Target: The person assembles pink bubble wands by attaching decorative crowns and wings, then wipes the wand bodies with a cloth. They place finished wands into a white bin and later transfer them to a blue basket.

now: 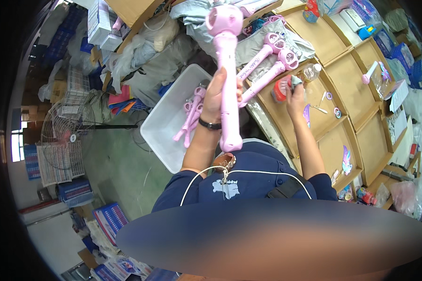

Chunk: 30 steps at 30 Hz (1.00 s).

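My left hand [214,96] is wrapped round the handle of a long pink toy wand [228,70], held upright in front of me with its round head at the top. In my right hand [295,97] a small grey cloth [296,83] is pinched between the fingers. Right beside that cloth is a red-sided jar [280,89]; I cannot tell whether they touch. Just past it lies a clear plastic bottle [312,72] with a white cap. Two more pink toy wands [260,56] rest on grey fabric at the bench edge.
To my left stands a white plastic bin [162,122] with several pink wands [192,114] inside. Shallow cardboard trays [344,79] cover the bench at right, holding small purple parts [346,159]. A standing fan [66,122] is at far left, over green floor.
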{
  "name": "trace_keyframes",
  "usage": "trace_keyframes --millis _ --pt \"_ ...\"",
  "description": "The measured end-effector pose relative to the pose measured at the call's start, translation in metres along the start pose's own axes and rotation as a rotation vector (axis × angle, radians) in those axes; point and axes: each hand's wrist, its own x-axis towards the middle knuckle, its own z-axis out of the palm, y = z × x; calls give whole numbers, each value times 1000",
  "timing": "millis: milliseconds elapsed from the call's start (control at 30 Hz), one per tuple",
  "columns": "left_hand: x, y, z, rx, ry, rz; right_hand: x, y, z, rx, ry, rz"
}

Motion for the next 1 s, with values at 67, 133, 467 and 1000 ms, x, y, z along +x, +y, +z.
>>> trace_keyframes --millis 67,133,467,1000 --pt "7 -6 14 -33 -34 -24 6 -6 11 -96 -4 -138" --pt "11 -11 27 16 -70 -37 7 -15 3 255 63 168" --pt "44 -70 88 113 -265 -342 -21 -152 -140 182 -470 -485" --pt "59 -161 149 80 -495 -830 -42 -145 -212 -62 -213 -269"
